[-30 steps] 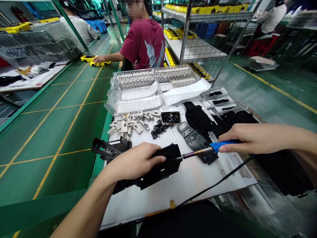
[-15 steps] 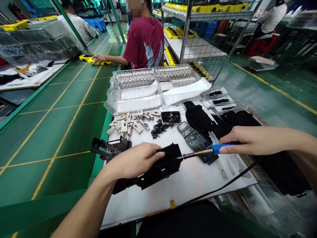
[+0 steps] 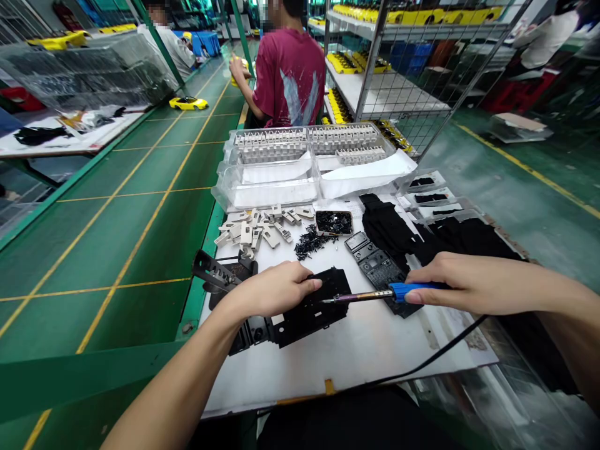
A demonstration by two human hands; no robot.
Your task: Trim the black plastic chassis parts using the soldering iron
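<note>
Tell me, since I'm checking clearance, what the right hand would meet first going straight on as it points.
Probably the black plate under the left hand: the iron in the right hand leads, its tip over or touching the plate. Depth is unclear.

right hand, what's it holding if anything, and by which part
The right hand holds a soldering iron by its blue handle, behind the metal shaft.

2 bare forearms [image 3: 187, 362], 2 bare hands [image 3: 274, 290] [image 3: 443, 284] — black clothing [image 3: 342, 419] over the lap
</note>
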